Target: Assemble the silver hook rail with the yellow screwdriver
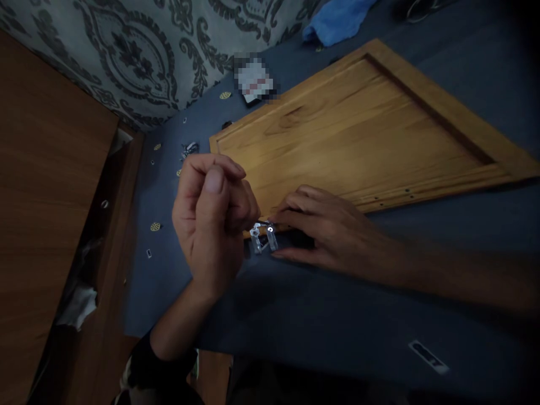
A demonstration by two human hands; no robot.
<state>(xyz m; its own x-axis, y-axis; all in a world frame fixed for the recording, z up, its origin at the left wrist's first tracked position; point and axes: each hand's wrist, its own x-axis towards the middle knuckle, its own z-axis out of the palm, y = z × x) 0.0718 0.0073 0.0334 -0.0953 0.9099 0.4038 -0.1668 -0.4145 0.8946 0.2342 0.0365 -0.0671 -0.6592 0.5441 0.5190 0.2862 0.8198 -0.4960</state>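
- The left hand (213, 216) is curled up in a fist, with the thumb on top. Its fingers are shut tight around a thin dark stick (262, 223), and only a bit of it pokes out.
- The tip of the stick is at the top of a shiny metal piece (272, 238), close to a bright round spot.
- The right hand (333, 233) comes in from the other side, with its back up. Its fingers and thumb are a little way apart, right by the metal piece. I cannot tell if they squeeze it.
- The metal piece has two shiny legs. It is between the two hands, by the near edge of a big wooden board (346, 135), close to the left end. I cannot tell if it is joined on.
- The board lies flat on a dark blue surface (295, 315). Small dark holes show along its near edge.
- Behind the left hand, some small metal bits (189, 149) lie on the surface.
- Past the far side of the board there is a small blurred box (255, 79), and farther right, a blue cloth (337, 22).
- Swirly patterns cover the wall (135, 56) at the back.
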